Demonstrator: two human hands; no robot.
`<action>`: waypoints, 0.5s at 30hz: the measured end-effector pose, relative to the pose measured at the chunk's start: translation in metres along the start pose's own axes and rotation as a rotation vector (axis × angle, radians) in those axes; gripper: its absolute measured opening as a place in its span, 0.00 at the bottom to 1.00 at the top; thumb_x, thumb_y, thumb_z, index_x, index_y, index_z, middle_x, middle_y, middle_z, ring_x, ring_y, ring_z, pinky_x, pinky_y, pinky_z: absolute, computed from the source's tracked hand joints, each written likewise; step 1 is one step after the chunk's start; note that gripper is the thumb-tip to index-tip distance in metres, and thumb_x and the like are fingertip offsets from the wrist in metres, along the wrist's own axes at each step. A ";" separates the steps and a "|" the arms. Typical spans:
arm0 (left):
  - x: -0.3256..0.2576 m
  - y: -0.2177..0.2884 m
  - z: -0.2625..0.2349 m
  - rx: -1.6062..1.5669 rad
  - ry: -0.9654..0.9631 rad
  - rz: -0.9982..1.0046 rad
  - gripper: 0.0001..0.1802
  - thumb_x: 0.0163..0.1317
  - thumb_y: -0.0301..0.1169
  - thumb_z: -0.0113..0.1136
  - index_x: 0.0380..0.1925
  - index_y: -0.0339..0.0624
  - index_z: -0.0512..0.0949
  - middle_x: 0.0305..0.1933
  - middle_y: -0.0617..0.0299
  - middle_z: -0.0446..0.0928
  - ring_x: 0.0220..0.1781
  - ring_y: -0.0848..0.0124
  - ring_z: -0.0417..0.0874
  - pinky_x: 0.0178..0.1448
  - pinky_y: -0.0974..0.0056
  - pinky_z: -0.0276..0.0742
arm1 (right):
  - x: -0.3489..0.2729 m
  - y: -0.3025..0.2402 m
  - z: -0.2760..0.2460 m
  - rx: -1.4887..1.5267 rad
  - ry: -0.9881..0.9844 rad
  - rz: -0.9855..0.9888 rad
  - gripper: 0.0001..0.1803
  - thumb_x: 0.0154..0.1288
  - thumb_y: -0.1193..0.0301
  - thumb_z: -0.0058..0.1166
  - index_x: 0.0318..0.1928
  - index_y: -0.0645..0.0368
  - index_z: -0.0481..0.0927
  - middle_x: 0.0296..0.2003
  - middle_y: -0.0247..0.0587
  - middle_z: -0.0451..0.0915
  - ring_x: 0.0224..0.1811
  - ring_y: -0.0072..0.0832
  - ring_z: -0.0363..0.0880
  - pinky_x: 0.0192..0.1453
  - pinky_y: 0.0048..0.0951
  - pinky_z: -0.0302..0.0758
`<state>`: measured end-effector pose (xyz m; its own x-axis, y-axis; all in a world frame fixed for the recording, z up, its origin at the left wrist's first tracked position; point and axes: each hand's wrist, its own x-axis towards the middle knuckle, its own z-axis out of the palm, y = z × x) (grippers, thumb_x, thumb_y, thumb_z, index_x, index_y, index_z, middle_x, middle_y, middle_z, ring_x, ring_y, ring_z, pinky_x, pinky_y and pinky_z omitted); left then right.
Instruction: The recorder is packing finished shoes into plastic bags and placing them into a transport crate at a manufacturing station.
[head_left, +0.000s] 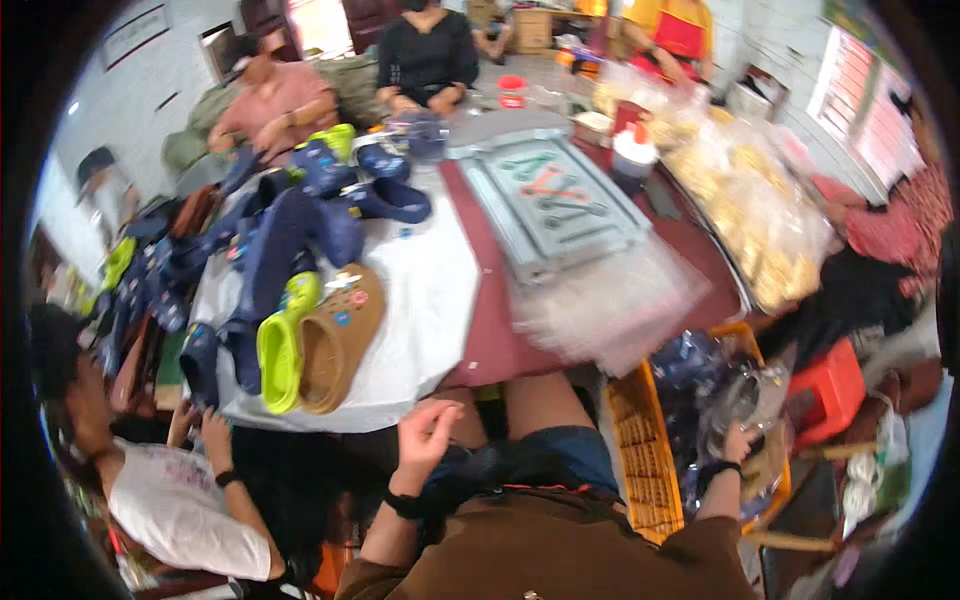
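My left hand [428, 437] is raised above my lap at the table's near edge. Its fingers are loosely curled with a gap to the thumb, and nothing shows in them. Down to the right, my right hand [739, 443] grips a clear plastic bag [756, 396] over an orange crate [640, 450]; the fingertips are partly hidden. Dark blue bagged items [690, 365] fill the crate. On the table's white sheet [425, 300] lie a brown clog [345, 335], a lime green clog [283, 350] and several navy clogs [285, 235].
A grey plastic tray [555, 195] with tool shapes lies on the maroon table [490, 340], beside flat clear bags [610, 300]. Bags of pale pieces [765, 220] line the right side. A red stool [832, 390] stands past the crate. Several people sit around, one close at left [190, 500].
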<state>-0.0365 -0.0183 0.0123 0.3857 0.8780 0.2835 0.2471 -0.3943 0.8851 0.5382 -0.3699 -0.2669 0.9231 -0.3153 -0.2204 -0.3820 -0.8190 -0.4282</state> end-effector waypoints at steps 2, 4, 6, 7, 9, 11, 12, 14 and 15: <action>0.004 0.003 -0.002 -0.051 -0.008 -0.051 0.07 0.67 0.26 0.62 0.38 0.33 0.85 0.35 0.55 0.86 0.39 0.66 0.87 0.46 0.64 0.81 | -0.009 -0.027 -0.059 -0.142 0.113 0.020 0.61 0.52 0.32 0.62 0.78 0.47 0.51 0.65 0.72 0.65 0.66 0.67 0.68 0.67 0.56 0.70; -0.004 -0.005 -0.013 -0.041 0.053 -0.032 0.07 0.67 0.27 0.62 0.38 0.34 0.85 0.35 0.55 0.87 0.39 0.66 0.87 0.45 0.65 0.81 | -0.048 -0.074 -0.082 -0.213 0.424 -0.170 0.59 0.50 0.35 0.66 0.74 0.57 0.60 0.65 0.70 0.66 0.65 0.65 0.68 0.68 0.55 0.70; -0.006 -0.006 -0.018 -0.069 0.060 -0.051 0.07 0.67 0.27 0.63 0.39 0.35 0.86 0.35 0.56 0.87 0.38 0.66 0.87 0.45 0.66 0.80 | -0.072 -0.105 -0.106 -0.271 0.623 -0.319 0.56 0.51 0.40 0.68 0.72 0.59 0.62 0.64 0.69 0.67 0.66 0.64 0.68 0.70 0.55 0.68; -0.006 -0.005 -0.021 -0.067 0.083 -0.052 0.07 0.67 0.27 0.63 0.39 0.35 0.86 0.35 0.56 0.87 0.38 0.66 0.87 0.45 0.66 0.80 | -0.092 -0.127 -0.121 -0.179 0.692 -0.553 0.50 0.54 0.46 0.69 0.71 0.58 0.64 0.64 0.69 0.67 0.69 0.61 0.65 0.72 0.53 0.66; -0.004 -0.006 -0.023 -0.106 0.091 -0.042 0.07 0.67 0.27 0.63 0.39 0.35 0.86 0.35 0.56 0.87 0.38 0.66 0.87 0.45 0.66 0.80 | -0.134 -0.165 -0.137 -0.081 0.768 -0.787 0.45 0.56 0.52 0.69 0.70 0.57 0.66 0.65 0.68 0.67 0.71 0.57 0.63 0.74 0.52 0.64; -0.003 -0.010 -0.027 -0.082 0.105 -0.033 0.07 0.67 0.27 0.63 0.40 0.35 0.86 0.35 0.56 0.87 0.38 0.67 0.87 0.45 0.66 0.80 | -0.182 -0.204 -0.141 0.353 0.608 -1.222 0.32 0.58 0.72 0.63 0.63 0.63 0.70 0.63 0.62 0.69 0.68 0.53 0.65 0.75 0.51 0.59; -0.002 -0.012 -0.029 -0.058 0.108 -0.022 0.07 0.67 0.27 0.63 0.40 0.36 0.86 0.35 0.56 0.87 0.38 0.67 0.87 0.45 0.66 0.80 | -0.215 -0.221 -0.144 0.414 0.460 -1.310 0.28 0.58 0.75 0.62 0.60 0.63 0.72 0.62 0.59 0.70 0.68 0.52 0.66 0.74 0.50 0.60; -0.002 -0.016 -0.033 -0.058 0.115 -0.036 0.08 0.67 0.27 0.63 0.40 0.36 0.86 0.35 0.56 0.87 0.38 0.67 0.87 0.45 0.66 0.80 | -0.282 -0.245 -0.143 0.555 0.170 -1.424 0.22 0.57 0.78 0.60 0.54 0.62 0.76 0.60 0.55 0.72 0.66 0.50 0.68 0.72 0.47 0.62; -0.002 -0.018 -0.036 -0.052 0.136 -0.050 0.08 0.67 0.28 0.63 0.40 0.36 0.87 0.35 0.56 0.87 0.38 0.68 0.87 0.45 0.66 0.80 | -0.313 -0.254 -0.140 0.644 0.029 -1.459 0.20 0.56 0.79 0.60 0.52 0.61 0.77 0.58 0.53 0.74 0.65 0.50 0.69 0.71 0.45 0.64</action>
<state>-0.0738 -0.0036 0.0093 0.2494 0.9262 0.2827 0.2153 -0.3376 0.9163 0.3526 -0.1304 0.0336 0.4960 0.5078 0.7044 0.8426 -0.0853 -0.5317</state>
